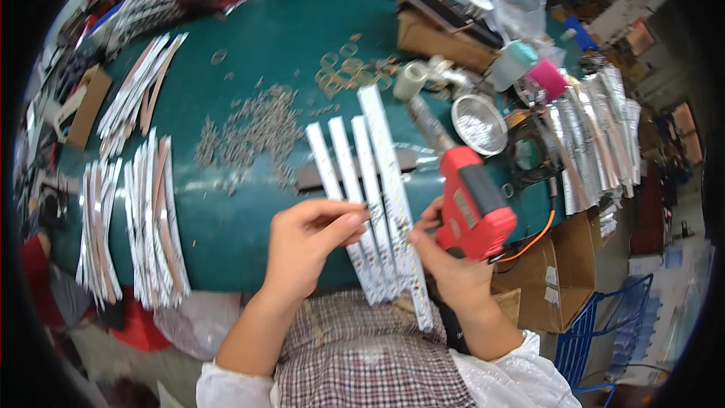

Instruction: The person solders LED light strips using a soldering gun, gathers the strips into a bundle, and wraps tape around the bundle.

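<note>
Several long white light strips [362, 181] lie side by side, running from the green table [249, 91] toward my lap. My left hand [313, 238] pinches the near part of these strips, fingers on top. My right hand [445, 261] touches the rightmost strip with its fingers; a red electric screwdriver [472, 204] rests against its palm, its metal tip pointing up and left over the table.
Loose small screws [253, 132] are scattered mid-table. Stacks of white strips [155, 227] lie at the left. A metal bowl [478, 125], tape rolls, a cardboard box [438, 38] and foil-like bundles [596, 128] crowd the right. A brown carton [559, 272] and blue chair [604, 332] stand lower right.
</note>
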`<state>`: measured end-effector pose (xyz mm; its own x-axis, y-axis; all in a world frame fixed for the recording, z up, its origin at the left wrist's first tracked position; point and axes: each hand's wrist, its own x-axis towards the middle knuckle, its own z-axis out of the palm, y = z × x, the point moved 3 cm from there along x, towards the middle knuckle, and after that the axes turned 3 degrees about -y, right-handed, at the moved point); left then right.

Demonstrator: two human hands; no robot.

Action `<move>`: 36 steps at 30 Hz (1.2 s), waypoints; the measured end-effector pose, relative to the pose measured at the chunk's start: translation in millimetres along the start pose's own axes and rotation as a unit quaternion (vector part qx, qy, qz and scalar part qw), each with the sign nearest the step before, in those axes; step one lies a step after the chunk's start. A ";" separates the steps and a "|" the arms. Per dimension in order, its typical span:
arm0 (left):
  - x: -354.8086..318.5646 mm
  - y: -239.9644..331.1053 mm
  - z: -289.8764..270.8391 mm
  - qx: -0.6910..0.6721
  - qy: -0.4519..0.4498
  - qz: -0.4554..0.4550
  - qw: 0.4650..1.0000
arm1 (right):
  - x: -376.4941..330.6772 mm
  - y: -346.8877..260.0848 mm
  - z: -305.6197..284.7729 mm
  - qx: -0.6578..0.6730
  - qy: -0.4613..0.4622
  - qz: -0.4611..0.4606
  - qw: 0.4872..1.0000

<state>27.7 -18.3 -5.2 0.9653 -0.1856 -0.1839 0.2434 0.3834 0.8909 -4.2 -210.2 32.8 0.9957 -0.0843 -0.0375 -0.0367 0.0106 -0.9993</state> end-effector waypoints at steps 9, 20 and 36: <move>-0.2 -11.7 9.8 -0.118 -0.037 -0.079 0.989 | -1.0 5.4 13.0 -0.044 -0.006 -0.002 0.999; 0.5 -13.4 3.5 -0.090 -0.065 -0.096 0.989 | -1.6 10.2 12.3 -0.044 -0.006 0.006 0.999; -0.5 -20.9 3.1 -0.086 -0.049 -0.066 0.993 | -8.1 22.6 13.7 0.021 -0.018 0.010 1.000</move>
<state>21.9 -29.0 -22.4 0.9121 -0.3288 -0.2451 0.3879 0.4978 0.7757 -11.9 -195.7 10.6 0.9973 -0.0484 -0.0554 -0.0528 0.0543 -0.9971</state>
